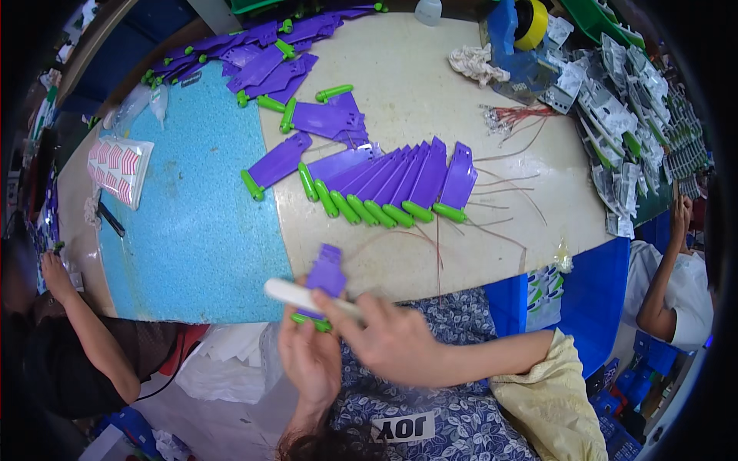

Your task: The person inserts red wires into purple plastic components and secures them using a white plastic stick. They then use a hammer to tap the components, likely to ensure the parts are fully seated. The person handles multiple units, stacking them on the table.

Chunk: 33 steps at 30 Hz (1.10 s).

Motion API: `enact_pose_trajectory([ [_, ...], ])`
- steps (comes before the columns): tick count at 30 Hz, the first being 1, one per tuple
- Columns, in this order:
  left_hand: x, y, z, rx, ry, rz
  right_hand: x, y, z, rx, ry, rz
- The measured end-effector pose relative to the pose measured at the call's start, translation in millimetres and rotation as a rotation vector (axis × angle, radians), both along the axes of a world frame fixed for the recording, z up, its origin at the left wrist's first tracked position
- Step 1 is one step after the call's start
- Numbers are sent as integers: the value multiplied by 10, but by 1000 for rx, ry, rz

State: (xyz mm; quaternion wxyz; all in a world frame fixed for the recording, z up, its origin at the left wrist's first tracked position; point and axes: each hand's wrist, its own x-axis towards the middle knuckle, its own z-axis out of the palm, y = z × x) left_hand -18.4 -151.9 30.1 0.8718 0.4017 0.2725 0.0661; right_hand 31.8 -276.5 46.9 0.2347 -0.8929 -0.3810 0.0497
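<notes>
Fingers [288, 333] of the left hand [315, 370] grip one purple-and-green piece [327, 273]; those of the right hand [396, 338] clasp one white tool [288, 293] held across it. A loose grip could let the tool slip. Beyond the fingers, eight fanned pieces [425, 178] lie on the bench [423, 84]; the farther heap [244, 58] is uncountable.

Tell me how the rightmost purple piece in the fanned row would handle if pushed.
The purple piece seems stiff: its edges look straight. It appears thin, so is likely light. Its broad, flat shape should resist rolling.
</notes>
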Motion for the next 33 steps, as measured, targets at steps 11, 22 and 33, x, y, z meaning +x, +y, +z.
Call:
enact_pose_trajectory([
  [11, 136, 109, -303, -29, -221, 159, 293, 184, -76, -35, -99, 18],
  [22, 179, 53, -232, -32, -203, 155, 143, 188, -244, 61, -295, 91],
  [33, 250, -31, -237, 111, -258, 158, 379, 58, -247, 30, -104, 60],
])
